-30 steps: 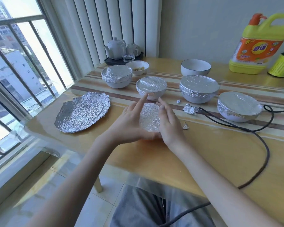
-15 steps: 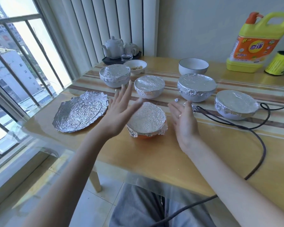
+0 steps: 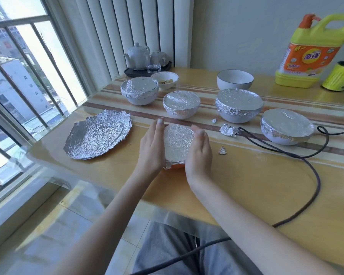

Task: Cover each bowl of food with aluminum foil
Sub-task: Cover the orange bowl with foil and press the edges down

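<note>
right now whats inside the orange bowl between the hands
Crinkled silver foil covers the small orange bowl completely, so its contents cannot be seen. Only a sliver of orange wall shows below the foil, between the left hand and right hand.

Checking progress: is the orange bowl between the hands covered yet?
Covered: foil spans the orange bowl's top and folds over its rim; both hands press its sides.

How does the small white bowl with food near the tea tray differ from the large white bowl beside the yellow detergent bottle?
The small white bowl with food holds pale food pieces; the large white bowl with a dark rim looks empty from this view. The small bowl is shallower and narrower than the large one. The small bowl stands close behind a foil-covered bowl, while the large one stands apart. Both are white, upright and still without foil.
</note>
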